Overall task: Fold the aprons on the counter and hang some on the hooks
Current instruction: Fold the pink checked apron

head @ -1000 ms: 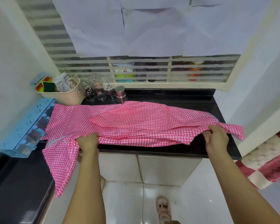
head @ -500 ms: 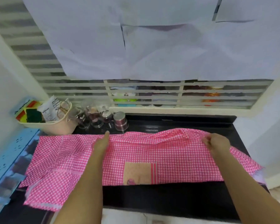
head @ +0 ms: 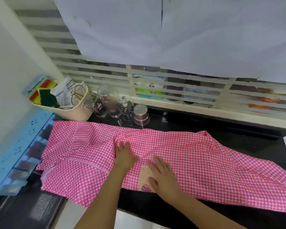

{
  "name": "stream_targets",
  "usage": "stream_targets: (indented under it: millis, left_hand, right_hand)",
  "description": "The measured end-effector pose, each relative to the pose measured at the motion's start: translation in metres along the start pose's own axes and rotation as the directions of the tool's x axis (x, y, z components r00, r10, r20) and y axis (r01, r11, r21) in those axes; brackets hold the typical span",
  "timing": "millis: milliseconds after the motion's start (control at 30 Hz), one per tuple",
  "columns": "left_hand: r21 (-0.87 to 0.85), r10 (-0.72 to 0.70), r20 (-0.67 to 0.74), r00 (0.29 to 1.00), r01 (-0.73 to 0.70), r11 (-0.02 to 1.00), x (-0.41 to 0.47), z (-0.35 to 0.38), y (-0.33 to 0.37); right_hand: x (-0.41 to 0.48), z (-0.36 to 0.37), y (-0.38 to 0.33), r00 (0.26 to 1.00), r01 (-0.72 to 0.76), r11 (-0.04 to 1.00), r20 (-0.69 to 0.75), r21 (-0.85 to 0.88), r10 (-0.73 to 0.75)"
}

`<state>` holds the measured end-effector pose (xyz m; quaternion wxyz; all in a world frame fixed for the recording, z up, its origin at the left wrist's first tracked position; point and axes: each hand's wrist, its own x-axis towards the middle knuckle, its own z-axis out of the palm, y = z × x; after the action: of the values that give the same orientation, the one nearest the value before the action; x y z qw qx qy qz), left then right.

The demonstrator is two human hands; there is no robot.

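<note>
Lying lengthwise across the black worktop (head: 238,139), the apron (head: 205,156) runs left to right in front of me. Its right end slants toward the front edge and its left end spills over the corner. It is creased pink-and-white gingham with a beige patch pocket (head: 144,179). My left hand (head: 125,156) and right hand (head: 165,177) press flat on its middle, fingers straight, gripping nothing.

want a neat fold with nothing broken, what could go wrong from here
1. The apron overhangs the counter edge at its left end; the flat left hand and right hand could drag it off while smoothing.
2. Glass jars stand just behind the apron; swept cloth might topple them.
</note>
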<state>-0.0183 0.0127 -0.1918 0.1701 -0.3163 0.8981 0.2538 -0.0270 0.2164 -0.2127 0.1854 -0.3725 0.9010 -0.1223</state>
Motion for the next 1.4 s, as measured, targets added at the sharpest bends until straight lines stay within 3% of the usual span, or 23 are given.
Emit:
stream_targets:
  millis: [167, 333, 433, 500, 600, 700, 833, 967, 1167, 1300, 1400]
  left_hand:
    - [0.090, 0.096, 0.029, 0.995, -0.099, 0.991, -0.032, -0.001, -0.028]
    - [0.349, 0.117, 0.003, 0.993, -0.111, 0.930, -0.059, -0.027, -0.063]
    - [0.432, 0.230, -0.223, 0.947, -0.116, 0.894, -0.054, -0.062, -0.087]
    - [0.511, 0.233, -0.263, 0.936, -0.070, 0.857, -0.037, -0.093, -0.107]
    - [0.342, 0.031, -0.123, 0.992, 0.013, 0.940, -0.013, -0.141, -0.129]
    - [0.266, -0.141, -0.063, 0.988, 0.153, 0.952, 0.007, -0.151, -0.148]
    - [0.042, -0.397, -0.040, 0.917, 0.399, 0.916, 0.004, -0.116, -0.178]
    - [-0.147, -0.520, -0.167, 0.837, 0.501, 0.853, -0.026, -0.087, -0.198]
    - [-0.189, -0.279, -0.285, 0.917, 0.231, 0.954, -0.044, -0.101, -0.243]
    - [-0.288, -0.333, -0.460, 0.823, 0.217, 0.933, -0.051, -0.119, -0.253]
    - [-0.435, -0.415, -0.581, 0.700, 0.164, 0.885, -0.061, -0.115, -0.251]
  right_hand:
    - [0.015, 0.012, 0.003, 0.977, -0.110, 0.981, 0.164, -0.159, 0.136]
    - [0.011, -0.013, 0.028, 0.975, -0.130, 0.961, 0.144, -0.244, 0.169]
    - [-0.004, -0.017, 0.052, 0.970, -0.181, 0.944, 0.106, -0.277, 0.217]
    - [-0.013, -0.024, 0.064, 0.961, -0.202, 0.940, 0.131, -0.275, 0.245]
    - [-0.017, -0.039, 0.075, 0.945, -0.210, 0.937, 0.188, -0.281, 0.268]
    - [-0.011, -0.054, 0.061, 0.942, -0.254, 0.937, 0.159, -0.241, 0.296]
    - [0.004, -0.047, 0.028, 0.915, -0.384, 0.917, 0.084, -0.111, 0.394]
    - [0.001, -0.015, -0.003, 0.943, -0.320, 0.946, 0.082, -0.038, 0.323]
    - [0.000, 0.011, -0.030, 0.968, -0.229, 0.973, 0.105, -0.020, 0.230]
    - [0.009, 0.010, -0.034, 0.968, -0.204, 0.976, 0.136, -0.075, 0.212]
    - [0.012, 0.008, -0.041, 0.965, -0.199, 0.976, 0.153, -0.090, 0.211]
